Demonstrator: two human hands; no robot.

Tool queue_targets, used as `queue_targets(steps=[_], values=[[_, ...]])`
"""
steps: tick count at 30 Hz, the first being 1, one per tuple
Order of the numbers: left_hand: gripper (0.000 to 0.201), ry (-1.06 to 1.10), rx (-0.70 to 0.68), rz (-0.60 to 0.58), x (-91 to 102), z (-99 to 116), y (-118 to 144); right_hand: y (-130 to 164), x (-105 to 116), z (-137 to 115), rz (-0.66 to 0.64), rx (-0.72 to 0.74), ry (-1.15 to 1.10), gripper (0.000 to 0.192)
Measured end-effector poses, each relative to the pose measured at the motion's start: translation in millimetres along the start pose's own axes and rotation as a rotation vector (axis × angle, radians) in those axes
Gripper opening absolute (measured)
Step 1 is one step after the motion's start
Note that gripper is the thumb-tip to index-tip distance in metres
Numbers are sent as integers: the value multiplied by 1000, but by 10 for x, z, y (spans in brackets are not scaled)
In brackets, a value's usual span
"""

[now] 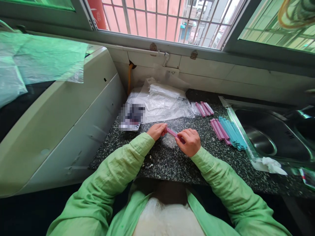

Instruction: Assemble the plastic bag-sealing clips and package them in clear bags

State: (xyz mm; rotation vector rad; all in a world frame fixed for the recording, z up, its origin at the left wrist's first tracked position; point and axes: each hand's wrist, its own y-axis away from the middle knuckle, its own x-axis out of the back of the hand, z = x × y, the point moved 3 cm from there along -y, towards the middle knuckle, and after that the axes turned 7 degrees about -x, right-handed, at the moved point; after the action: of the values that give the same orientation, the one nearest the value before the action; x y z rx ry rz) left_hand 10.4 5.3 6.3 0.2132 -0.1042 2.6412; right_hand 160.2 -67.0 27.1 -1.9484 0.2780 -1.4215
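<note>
A slim pink plastic stick [172, 132] spans the gap between my two hands, above the speckled counter. My left hand [157, 131] pinches its far left end with the fingers closed. Round its near right end, the fingers of my right hand [189, 141] are wrapped, hiding that end. Below the stick lies a small clear plastic piece [169, 141], partly covered by my right hand. To the right, several more pink sticks [220, 130] lie side by side, next to a stack of blue sticks [232, 132]. Farther back are pink sticks in clear wrapping [204, 108].
White and clear plastic bags [163, 101] are heaped at the back by the wall. A blurred-out object [132, 116] lies left of them. A sink [275, 131] is at right, with crumpled tissue [273, 165] by its edge. A large pale appliance [81, 124] stands left. Small bits [150, 162] lie near the front.
</note>
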Motion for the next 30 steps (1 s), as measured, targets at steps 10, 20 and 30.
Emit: queue_targets(steps=[10, 20, 30], values=[[53, -1, -1, -45, -23, 14, 3, -3, 2, -28, -11, 2, -13, 12], [53, 67, 22, 20, -55, -69, -10, -11, 10, -15, -17, -8, -25, 17], [55, 68, 6, 7, -61, -37, 1, -13, 32, -17, 31, 7, -10, 16]])
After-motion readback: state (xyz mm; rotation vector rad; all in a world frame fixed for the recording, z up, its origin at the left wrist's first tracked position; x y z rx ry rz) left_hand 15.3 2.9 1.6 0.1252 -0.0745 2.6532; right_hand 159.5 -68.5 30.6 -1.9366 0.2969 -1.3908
